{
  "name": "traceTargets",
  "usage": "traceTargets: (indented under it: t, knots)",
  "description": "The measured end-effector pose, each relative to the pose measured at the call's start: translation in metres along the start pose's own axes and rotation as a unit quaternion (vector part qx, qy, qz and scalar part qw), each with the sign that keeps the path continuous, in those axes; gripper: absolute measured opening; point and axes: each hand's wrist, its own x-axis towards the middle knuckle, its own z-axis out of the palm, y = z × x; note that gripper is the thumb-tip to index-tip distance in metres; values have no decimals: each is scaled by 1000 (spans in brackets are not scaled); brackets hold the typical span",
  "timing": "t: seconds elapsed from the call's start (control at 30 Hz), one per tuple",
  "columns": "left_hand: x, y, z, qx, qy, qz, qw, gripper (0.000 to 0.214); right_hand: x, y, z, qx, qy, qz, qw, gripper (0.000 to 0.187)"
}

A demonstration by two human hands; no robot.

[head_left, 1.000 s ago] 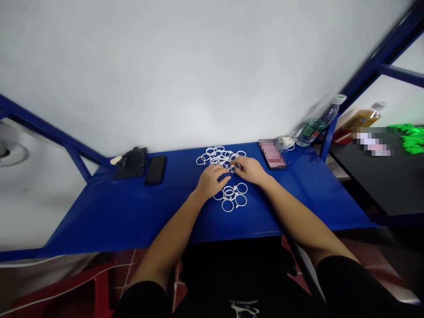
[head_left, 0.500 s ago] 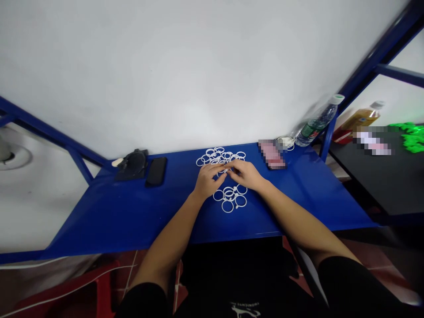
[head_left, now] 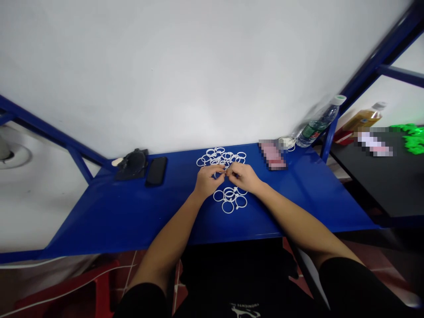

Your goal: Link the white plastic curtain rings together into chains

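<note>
Head view: white ring between left hand and right hand.

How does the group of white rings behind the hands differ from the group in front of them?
The far group of rings is larger and spread wide near the wall; the near group of rings holds fewer and is bunched tight. The far group lies just beyond the left hand and right hand; the near group lies below them, towards the table edge. Both are thin white rings on blue.
</note>
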Motion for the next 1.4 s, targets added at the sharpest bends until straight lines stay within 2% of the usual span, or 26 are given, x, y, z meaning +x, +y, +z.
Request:
traceTargets:
  t: [0.1, 0.2, 0.3, 0.4, 0.47, 0.53, 0.7, 0.83, 0.97, 1.07, 1.27, 1.4]
  knots:
    - [0, 1, 1, 3, -5, -19, 1000, 12, 0, 0, 2, -13, -1, 12, 1000, 14]
    - [0, 2, -1, -10, -30, -55, 998, 11, 2, 4, -5, -21, -18, 35, 999, 10]
    - [0, 4, -5, -36, -113, -71, 990, 9, 3, 12, -20, -43, -31, 77, 996, 16]
    - [0, 8, -8, -27, -217, -49, 975, 6, 3, 23, -32, -85, -78, 100, 988, 24]
    - [0, 11, -8, -12, -253, -46, 966, 6, 2, 28, -34, -116, -127, 100, 980, 33]
    - [-1, 13, -7, -4, -263, -56, 963, 7, 0, 30, -30, -137, -167, 98, 972, 39]
    - [-3, 10, -4, 6, -259, -60, 964, 6, -3, 31, -18, -167, -208, 104, 958, 34]
    - [-3, 6, -2, 5, -229, -55, 972, 9, -2, 29, -15, -147, -191, 97, 966, 23]
    - [-3, 1, 0, 25, -147, -52, 988, 16, 2, 21, -14, -32, -102, 97, 990, 15]
    - [-2, -4, -1, 33, -104, -24, 994, 12, 4, 15, -13, 66, -50, 116, 990, 14]
    - [-5, -7, -3, 53, -86, 48, 994, 15, 3, 10, -14, 227, -67, 185, 954, 32]
    - [-4, -6, -1, 67, -93, 50, 992, 19, 5, 9, -13, 251, -76, 200, 944, 34]
